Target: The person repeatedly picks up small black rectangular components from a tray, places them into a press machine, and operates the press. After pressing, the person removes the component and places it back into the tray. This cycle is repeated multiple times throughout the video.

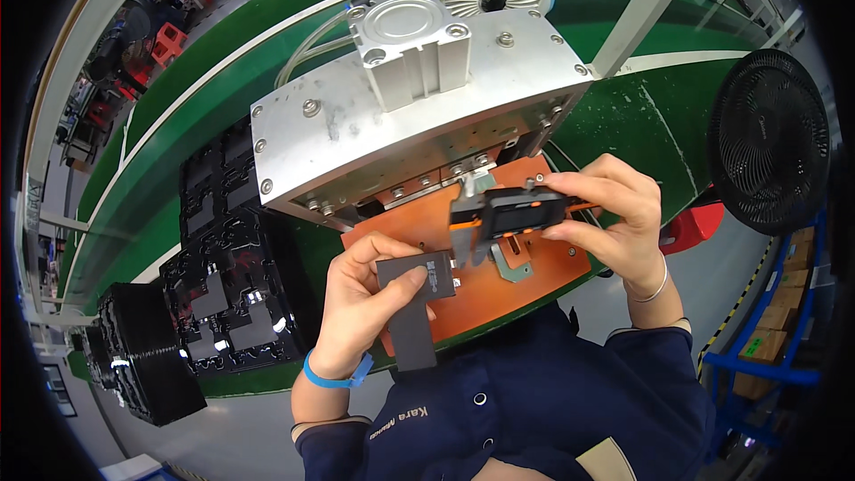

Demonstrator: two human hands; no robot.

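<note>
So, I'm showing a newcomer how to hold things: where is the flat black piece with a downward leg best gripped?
Probably by the upper left of the flat black piece, coming from the left, thumb on its face and fingers behind, as the left hand does: it is thin and broad-faced, and small silvery tabs on its right edge seem best left untouched.

Dark-grey piece [413, 334], black-and-orange caliper [527, 213], orange plate [557, 258], blue wristband [334, 382]

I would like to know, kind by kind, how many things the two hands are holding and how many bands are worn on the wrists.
Caliper: 1
Dark L-shaped piece: 1
Wristbands: 2 (blue strap, pale bangle)
Total: 4
</note>
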